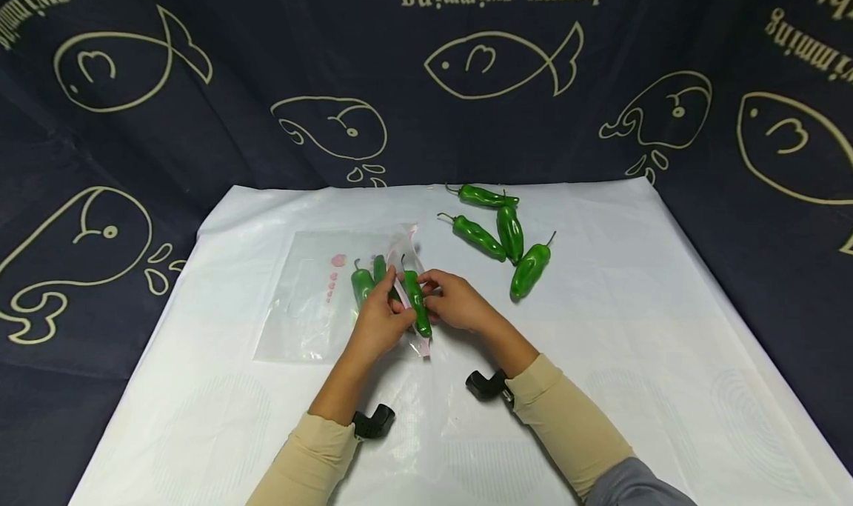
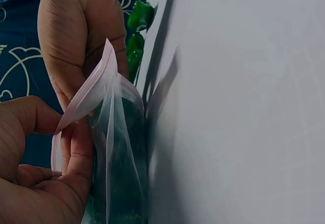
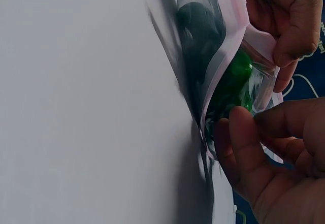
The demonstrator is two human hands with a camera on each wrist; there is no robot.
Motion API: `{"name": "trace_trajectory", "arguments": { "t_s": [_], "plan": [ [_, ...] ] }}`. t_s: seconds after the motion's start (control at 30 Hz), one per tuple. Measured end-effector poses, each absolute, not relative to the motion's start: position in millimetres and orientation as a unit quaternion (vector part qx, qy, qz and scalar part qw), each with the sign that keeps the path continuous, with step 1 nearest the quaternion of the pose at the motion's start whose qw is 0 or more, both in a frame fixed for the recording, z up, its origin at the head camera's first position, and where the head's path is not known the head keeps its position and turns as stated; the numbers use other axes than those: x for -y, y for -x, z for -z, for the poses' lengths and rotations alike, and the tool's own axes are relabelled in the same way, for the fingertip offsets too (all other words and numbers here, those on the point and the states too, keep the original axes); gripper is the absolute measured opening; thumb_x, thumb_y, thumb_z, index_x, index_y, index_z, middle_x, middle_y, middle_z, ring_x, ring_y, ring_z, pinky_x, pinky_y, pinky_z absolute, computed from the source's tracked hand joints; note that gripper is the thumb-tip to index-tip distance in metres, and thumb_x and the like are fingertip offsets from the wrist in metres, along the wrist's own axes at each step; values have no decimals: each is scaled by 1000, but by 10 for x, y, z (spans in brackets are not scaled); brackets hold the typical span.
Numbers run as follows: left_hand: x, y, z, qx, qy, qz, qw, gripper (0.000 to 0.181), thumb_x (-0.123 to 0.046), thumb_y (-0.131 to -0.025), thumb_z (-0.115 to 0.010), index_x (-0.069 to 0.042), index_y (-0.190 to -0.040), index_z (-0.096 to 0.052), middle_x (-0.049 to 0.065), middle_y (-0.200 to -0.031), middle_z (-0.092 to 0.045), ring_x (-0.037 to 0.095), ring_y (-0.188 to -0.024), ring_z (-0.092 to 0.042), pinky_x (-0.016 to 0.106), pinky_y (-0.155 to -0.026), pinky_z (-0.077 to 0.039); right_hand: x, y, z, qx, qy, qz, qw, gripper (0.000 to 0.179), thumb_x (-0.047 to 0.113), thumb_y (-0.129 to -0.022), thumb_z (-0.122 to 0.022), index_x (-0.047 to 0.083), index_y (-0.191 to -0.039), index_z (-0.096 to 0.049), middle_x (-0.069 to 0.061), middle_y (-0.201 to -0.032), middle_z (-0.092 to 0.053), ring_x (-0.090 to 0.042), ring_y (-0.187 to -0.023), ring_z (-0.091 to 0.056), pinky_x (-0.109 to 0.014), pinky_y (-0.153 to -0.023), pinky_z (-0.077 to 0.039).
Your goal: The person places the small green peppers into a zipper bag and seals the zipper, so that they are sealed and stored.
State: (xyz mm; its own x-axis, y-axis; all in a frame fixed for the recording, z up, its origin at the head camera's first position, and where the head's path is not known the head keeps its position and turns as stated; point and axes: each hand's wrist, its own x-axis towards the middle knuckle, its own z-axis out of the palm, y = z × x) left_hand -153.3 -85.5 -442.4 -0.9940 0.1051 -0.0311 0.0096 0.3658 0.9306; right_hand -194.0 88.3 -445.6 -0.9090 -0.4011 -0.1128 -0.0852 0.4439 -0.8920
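Observation:
A clear plastic zip bag [image 1: 293, 328] with a pink-edged mouth lies on the table, two green peppers [image 1: 362, 284] showing through its film. Thumb and fingers of my left hand [image 1: 380, 324] pinch one lip of the mouth, which gapes in the left wrist view. Another green pepper [image 1: 417, 306] lies lengthwise along the mouth in the head view; in the right wrist view the green pepper [image 3: 233, 82] sits between the bag's lips. Curled fingers of my right hand [image 1: 460, 302] hold this pepper at the opening, their tips partly hidden by the bag's edge.
Several loose green peppers [image 1: 531, 271] lie behind and to the right of my right hand. A white cloth [image 1: 633, 291] covers the table. Dark fabric [image 1: 400, 54] printed with fish and whales hangs around its back and sides.

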Motion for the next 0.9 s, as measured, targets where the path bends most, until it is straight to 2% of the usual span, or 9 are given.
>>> {"name": "trace_trajectory", "arguments": {
  "t_s": [0.33, 0.4, 0.5, 0.7, 0.9],
  "plan": [
    [852, 1524, 4397, -829, -32, -557, 46, 89, -2, -81, -66, -5, -158, -22, 6, -71, -60, 14, -60, -52, 25, -49, -43, -863, 1950, 4461, -793, 119, 568, 183, 49, -11, -86, -47, 2, -132, -56, -18, -123, -58, -23, -82, -68, -34, -67, -57],
    [848, 1528, 4398, -829, -34, -557, 46, 89, -2, -82, -67, -4, -158, -21, 5, -79, -61, 14, -61, -52, 25, -48, -42, -861, 1950, 4453, -785, 114, 579, 190, 50, -11, -86, -47, 2, -133, -55, -18, -126, -57, -23, -84, -69, -34, -68, -57],
    [842, 1530, 4399, -830, -32, -555, 49, 90, -8, -85, -73, -5, -158, -21, 6, -82, -62, 14, -61, -53, 25, -48, -42, -855, 1942, 4435, -774, 110, 591, 198, 51, -12, -86, -46, 2, -135, -54, -18, -130, -56, -23, -86, -69, -33, -68, -57],
    [832, 1528, 4395, -831, -28, -554, 48, 94, -18, -84, -79, -4, -158, -21, 6, -68, -61, 13, -60, -56, 25, -48, -42, -843, 1941, 4437, -760, 120, 604, 210, 52, -13, -89, -44, 1, -139, -49, -21, -133, -54, -23, -87, -69, -32, -70, -56],
    [828, 1532, 4393, -832, -29, -552, 41, 94, -16, -83, -79, -2, -157, -23, 6, -69, -61, 12, -61, -55, 24, -49, -42, -842, 1943, 4446, -742, 121, 621, 221, 55, -13, -89, -41, 1, -142, -47, -21, -136, -52, -22, -87, -69, -33, -72, -56]
  ]
}}
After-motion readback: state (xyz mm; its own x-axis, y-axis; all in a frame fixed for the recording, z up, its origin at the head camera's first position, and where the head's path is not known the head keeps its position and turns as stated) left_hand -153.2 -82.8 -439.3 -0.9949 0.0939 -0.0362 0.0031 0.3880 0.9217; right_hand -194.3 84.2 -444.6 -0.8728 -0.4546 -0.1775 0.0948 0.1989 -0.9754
